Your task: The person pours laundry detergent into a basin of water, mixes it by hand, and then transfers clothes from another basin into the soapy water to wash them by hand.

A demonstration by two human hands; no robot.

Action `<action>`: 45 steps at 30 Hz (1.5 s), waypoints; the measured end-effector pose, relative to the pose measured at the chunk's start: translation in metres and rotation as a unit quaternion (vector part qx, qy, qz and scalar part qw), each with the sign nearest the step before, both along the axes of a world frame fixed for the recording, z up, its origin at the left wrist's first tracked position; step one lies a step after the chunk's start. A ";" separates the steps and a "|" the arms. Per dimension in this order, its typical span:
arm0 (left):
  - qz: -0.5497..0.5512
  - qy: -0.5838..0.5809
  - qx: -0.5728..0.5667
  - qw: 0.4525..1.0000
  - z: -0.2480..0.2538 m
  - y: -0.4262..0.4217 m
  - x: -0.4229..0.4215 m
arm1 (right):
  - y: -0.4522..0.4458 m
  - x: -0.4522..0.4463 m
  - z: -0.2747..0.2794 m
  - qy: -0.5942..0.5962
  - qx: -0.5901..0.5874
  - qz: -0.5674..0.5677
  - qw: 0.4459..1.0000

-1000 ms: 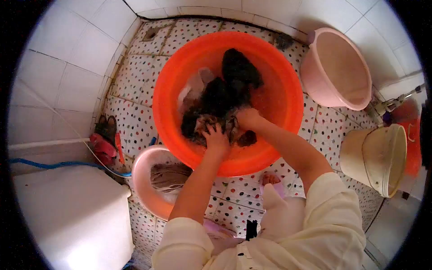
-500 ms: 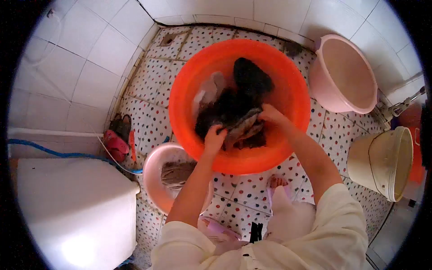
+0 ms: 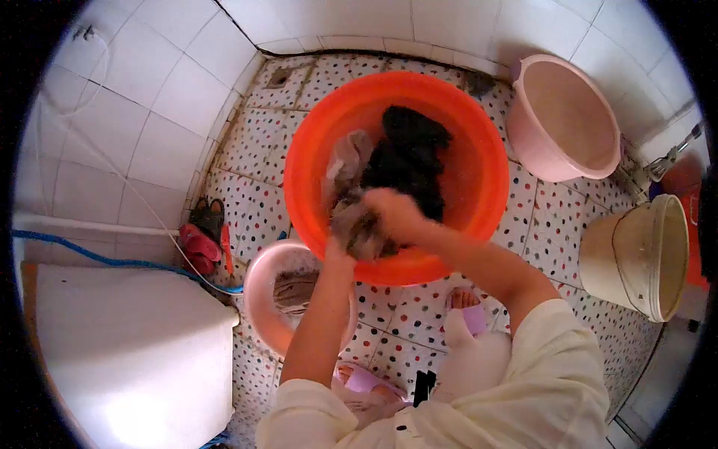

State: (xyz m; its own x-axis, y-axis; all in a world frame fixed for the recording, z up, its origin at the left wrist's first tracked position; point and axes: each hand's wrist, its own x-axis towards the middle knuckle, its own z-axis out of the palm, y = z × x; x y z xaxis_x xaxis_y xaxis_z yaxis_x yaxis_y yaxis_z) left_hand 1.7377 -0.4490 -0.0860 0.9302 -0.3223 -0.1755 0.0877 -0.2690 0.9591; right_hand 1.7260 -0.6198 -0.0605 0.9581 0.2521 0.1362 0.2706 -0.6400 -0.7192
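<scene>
A large orange basin (image 3: 486, 224) with wet clothes in it stands on the floor in front of me. Over its near left side, my right hand (image 3: 396, 213), somewhat blurred, closes on a bunched grey-brown garment (image 3: 363, 233). Just left and nearer to me, my left hand (image 3: 341, 245) grips the same garment at its left edge; the cloth hides most of its fingers. Black clothing (image 3: 410, 161) lies beyond the hands, across the middle of the basin. A light grey cloth (image 3: 348, 153) rests against the basin's left inner wall.
A small pink basin (image 3: 258, 310) with a grey-brown cloth (image 3: 294, 292) sits under my left forearm. Right stand a pink tub (image 3: 523, 131) and a cream bucket (image 3: 609, 258). A white box-shaped unit (image 3: 134, 344), blue hose (image 3: 97, 254) and shoes (image 3: 200, 247) are left.
My right hand has moved left and nearer, towards my left hand. The grey-brown garment, stretched between both hands before, is now bunched at the basin's near left. My left hand has dropped slightly lower.
</scene>
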 end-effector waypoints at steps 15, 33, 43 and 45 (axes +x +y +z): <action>-0.272 0.001 0.623 0.734 -0.051 -0.040 -0.004 | -0.039 0.014 -0.091 0.197 -0.308 -0.066 0.928; 0.122 -0.164 -0.087 0.975 -0.003 -0.029 -0.013 | 0.008 0.003 0.151 -0.041 0.297 0.132 0.945; 0.249 -0.185 -0.101 0.945 0.027 -0.059 -0.009 | -0.023 -0.010 0.139 0.123 0.530 0.064 0.837; 0.258 -0.240 -0.136 0.926 0.032 -0.053 0.002 | -0.036 -0.001 0.113 0.138 0.710 -0.107 0.682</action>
